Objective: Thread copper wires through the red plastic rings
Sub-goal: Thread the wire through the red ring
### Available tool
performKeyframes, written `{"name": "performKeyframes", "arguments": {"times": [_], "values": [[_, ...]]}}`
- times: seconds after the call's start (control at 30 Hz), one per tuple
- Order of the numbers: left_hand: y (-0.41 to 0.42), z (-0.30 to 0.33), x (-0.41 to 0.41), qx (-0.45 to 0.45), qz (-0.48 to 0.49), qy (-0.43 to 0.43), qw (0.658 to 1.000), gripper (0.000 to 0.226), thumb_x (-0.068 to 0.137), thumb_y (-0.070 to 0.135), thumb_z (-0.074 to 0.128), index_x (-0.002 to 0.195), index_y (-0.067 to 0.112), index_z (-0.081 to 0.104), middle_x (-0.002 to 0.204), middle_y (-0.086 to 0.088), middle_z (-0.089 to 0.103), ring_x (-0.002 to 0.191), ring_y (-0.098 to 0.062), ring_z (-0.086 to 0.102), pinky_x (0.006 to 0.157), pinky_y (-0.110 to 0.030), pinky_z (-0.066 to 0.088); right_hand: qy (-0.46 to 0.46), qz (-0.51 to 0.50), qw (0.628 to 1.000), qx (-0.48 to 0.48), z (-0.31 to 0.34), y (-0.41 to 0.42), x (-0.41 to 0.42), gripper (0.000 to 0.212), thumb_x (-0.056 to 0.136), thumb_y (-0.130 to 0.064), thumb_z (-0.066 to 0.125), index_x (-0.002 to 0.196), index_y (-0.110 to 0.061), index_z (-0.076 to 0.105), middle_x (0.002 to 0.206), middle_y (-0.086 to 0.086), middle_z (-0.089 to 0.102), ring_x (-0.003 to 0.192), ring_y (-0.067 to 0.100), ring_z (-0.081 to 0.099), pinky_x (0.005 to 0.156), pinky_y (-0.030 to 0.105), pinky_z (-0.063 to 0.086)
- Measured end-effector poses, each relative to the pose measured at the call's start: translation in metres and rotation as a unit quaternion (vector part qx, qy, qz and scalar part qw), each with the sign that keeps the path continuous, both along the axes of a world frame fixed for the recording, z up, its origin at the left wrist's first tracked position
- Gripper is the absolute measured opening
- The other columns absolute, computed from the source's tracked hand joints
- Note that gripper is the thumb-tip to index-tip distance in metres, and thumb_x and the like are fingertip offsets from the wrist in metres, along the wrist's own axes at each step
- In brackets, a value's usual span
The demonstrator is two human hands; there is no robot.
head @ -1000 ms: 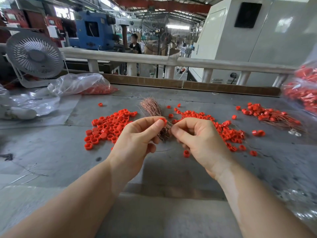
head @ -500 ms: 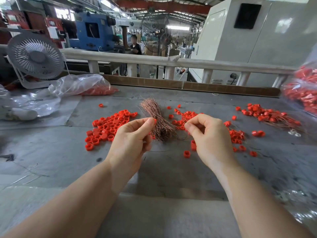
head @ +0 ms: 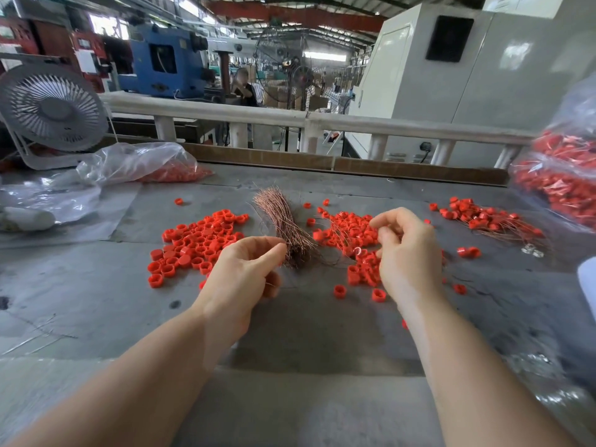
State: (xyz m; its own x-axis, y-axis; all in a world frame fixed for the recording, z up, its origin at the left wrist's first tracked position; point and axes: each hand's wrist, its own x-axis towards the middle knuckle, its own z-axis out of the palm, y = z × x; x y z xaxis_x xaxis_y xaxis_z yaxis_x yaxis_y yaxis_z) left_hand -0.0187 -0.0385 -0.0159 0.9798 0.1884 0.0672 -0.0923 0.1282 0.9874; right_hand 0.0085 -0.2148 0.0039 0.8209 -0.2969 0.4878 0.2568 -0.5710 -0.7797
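Pinching copper wire bundle [head: 285, 222]: left hand [head: 245, 272] | right hand [head: 404, 250] fingers curled over red rings [head: 350, 229], grasp hidden

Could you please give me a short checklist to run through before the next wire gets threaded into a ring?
1. Wire supply within reach: ok, the copper wire bundle lies between the hands.
2. Left hand on a wire: ok, thumb and forefinger pinch at the bundle's edge.
3. Right hand holding a ring: cannot tell, its curled fingers hide what they hold.
4. Loose rings available: ok, red rings are heaped left of the bundle.
5. Finished pieces kept apart: ok, the threaded rings sit far right.
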Motion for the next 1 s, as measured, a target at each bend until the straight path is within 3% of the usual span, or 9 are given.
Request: {"name": "performKeyframes", "arguments": {"times": [0.13, 0.23, 0.37, 0.53, 0.7, 0.83, 1.0], "values": [[0.001, -0.001, -0.001, 0.016, -0.003, -0.006, 1.000, 0.007, 0.089, 0.009, 0.059, 0.086, 0.013, 0.064, 0.048, 0.012, 0.054, 0.038, -0.003, 0.045, 0.034, -0.014, 0.034, -0.003, -0.080, 0.992, 0.100, -0.002, -0.015, 0.012, 0.036, 0.090, 0.006, 0.036, 0.096, -0.012, 0.067, 0.098, 0.012, 0.066, 0.080, 0.020, 0.058, 0.077, 0.031, 0.047], [0.001, -0.001, -0.001, 0.022, -0.004, -0.008, 1.000, 0.009, 0.089, 0.007, 0.059, 0.085, 0.014, 0.064, 0.049, 0.013, 0.055, 0.039, -0.003, 0.045, 0.035, -0.015, 0.035, 0.010, -0.126, 0.983, 0.136, -0.002, -0.025, 0.019, 0.043, 0.090, 0.007, 0.032, 0.120, -0.004, 0.061, 0.116, 0.016, 0.062, 0.096, 0.025, 0.059, 0.093, 0.039, 0.045], [0.001, -0.002, -0.001, 0.037, -0.002, -0.014, 0.999, 0.011, 0.089, 0.007, 0.059, 0.084, 0.015, 0.065, 0.050, 0.012, 0.056, 0.039, -0.004, 0.045, 0.036, -0.016, 0.036, 0.049, -0.163, 0.983, 0.075, -0.004, -0.033, 0.024, 0.043, 0.091, 0.002, 0.039, 0.132, -0.004, 0.051, 0.133, 0.016, 0.052, 0.123, 0.031, 0.048, 0.105, 0.038, 0.036], [0.001, -0.003, -0.001, 0.049, -0.004, -0.015, 0.999, 0.012, 0.089, 0.006, 0.059, 0.085, 0.016, 0.066, 0.053, 0.012, 0.058, 0.042, -0.004, 0.047, 0.038, -0.017, 0.038, 0.126, -0.202, 0.971, 0.010, -0.005, -0.040, 0.022, 0.046, 0.091, -0.009, 0.050, 0.137, -0.010, 0.045, 0.142, 0.013, 0.044, 0.130, 0.033, 0.039, 0.103, 0.043, 0.032], [0.002, -0.002, -0.002, 0.082, 0.004, -0.019, 0.996, 0.013, 0.088, 0.006, 0.060, 0.085, 0.017, 0.066, 0.062, 0.009, 0.060, 0.045, -0.004, 0.050, 0.041, -0.018, 0.040, 0.196, -0.175, 0.964, -0.027, -0.007, -0.041, 0.022, 0.047, 0.090, -0.015, 0.052, 0.136, -0.009, 0.045, 0.147, 0.015, 0.036, 0.134, 0.032, 0.033, 0.106, 0.049, 0.032], [0.004, 0.000, -0.001, 0.101, 0.020, -0.028, 0.994, 0.014, 0.087, 0.003, 0.061, 0.083, 0.016, 0.065, 0.063, 0.003, 0.058, 0.045, -0.004, 0.050, 0.043, -0.018, 0.041, 0.194, -0.153, 0.963, -0.112, -0.003, -0.033, 0.016, 0.049, 0.090, -0.020, 0.056, 0.137, -0.016, 0.046, 0.148, 0.015, 0.031, 0.138, 0.030, 0.023, 0.109, 0.048, 0.026], [0.010, 0.006, 0.001, 0.076, 0.069, -0.052, 0.993, 0.016, 0.086, 0.000, 0.061, 0.078, 0.013, 0.064, 0.052, 0.000, 0.056, 0.038, -0.003, 0.047, 0.035, -0.014, 0.036, 0.135, -0.103, 0.971, -0.165, -0.004, -0.016, 0.004, 0.043, 0.088, -0.018, 0.059, 0.131, -0.023, 0.053, 0.147, 0.008, 0.034, 0.136, 0.028, 0.025, 0.110, 0.040, 0.022]]}}
